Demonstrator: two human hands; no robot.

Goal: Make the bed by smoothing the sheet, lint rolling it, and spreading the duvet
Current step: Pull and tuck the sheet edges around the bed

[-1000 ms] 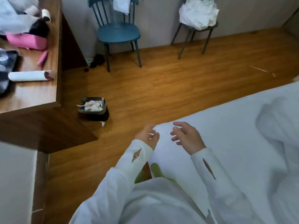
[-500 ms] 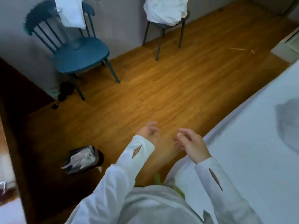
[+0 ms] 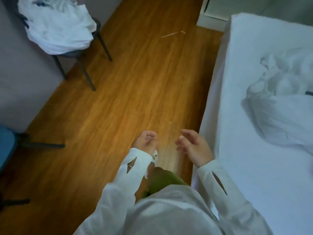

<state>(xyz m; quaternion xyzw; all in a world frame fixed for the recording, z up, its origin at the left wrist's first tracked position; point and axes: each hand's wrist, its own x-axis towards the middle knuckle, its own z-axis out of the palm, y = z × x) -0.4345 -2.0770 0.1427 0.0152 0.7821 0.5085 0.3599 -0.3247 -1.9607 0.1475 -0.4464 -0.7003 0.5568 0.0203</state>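
Observation:
The bed with its white sheet (image 3: 254, 158) fills the right side of the head view. A crumpled white duvet (image 3: 284, 102) lies heaped on it at the right edge. My left hand (image 3: 145, 141) hangs over the wooden floor with fingers loosely curled, holding nothing. My right hand (image 3: 194, 146) is also over the floor, just left of the bed's side, fingers relaxed and empty. Neither hand touches the sheet. No lint roller is in sight.
A dark chair (image 3: 81, 58) with a pile of white cloth (image 3: 55, 29) stands at the upper left by the wall. A blue chair (image 3: 6, 146) shows at the left edge. Small scraps (image 3: 169, 34) lie on the wooden floor (image 3: 118, 102). A white unit (image 3: 215, 16) stands beyond the bed.
My view has swung right along the bed's side; the desk and bin have left the frame. Both hands came off the sheet's corner and now hang over the floor.

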